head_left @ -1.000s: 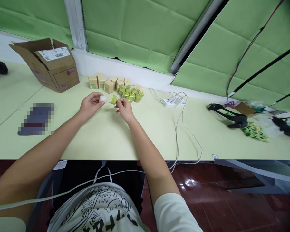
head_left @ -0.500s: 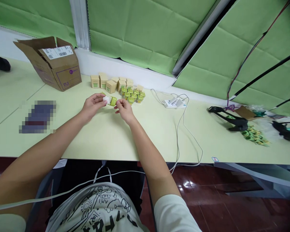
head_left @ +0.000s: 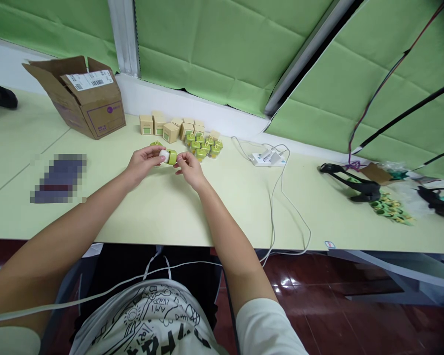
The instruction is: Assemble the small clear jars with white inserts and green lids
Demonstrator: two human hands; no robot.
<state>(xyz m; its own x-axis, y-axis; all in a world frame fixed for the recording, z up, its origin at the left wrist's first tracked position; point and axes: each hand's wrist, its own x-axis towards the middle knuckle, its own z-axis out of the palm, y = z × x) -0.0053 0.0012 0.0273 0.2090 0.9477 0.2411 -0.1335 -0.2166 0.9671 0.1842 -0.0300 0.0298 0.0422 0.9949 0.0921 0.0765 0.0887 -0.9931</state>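
Observation:
My left hand pinches a small white round piece at its fingertips. My right hand grips a small green cap, which sits against the white piece. Both hands hover over the pale table, close together. Just beyond them lie several small green pots in clear wrap and a row of small tan boxes with green labels. Another green bit lies behind my left fingers.
An open cardboard box stands at the back left. A white power strip with a grey cable lies to the right. Black tools and green patterned bags sit far right. A blurred dark object lies left.
The white piece and the green cap were apart a second ago; my hands have brought them together, and the cap now sits against the white piece.

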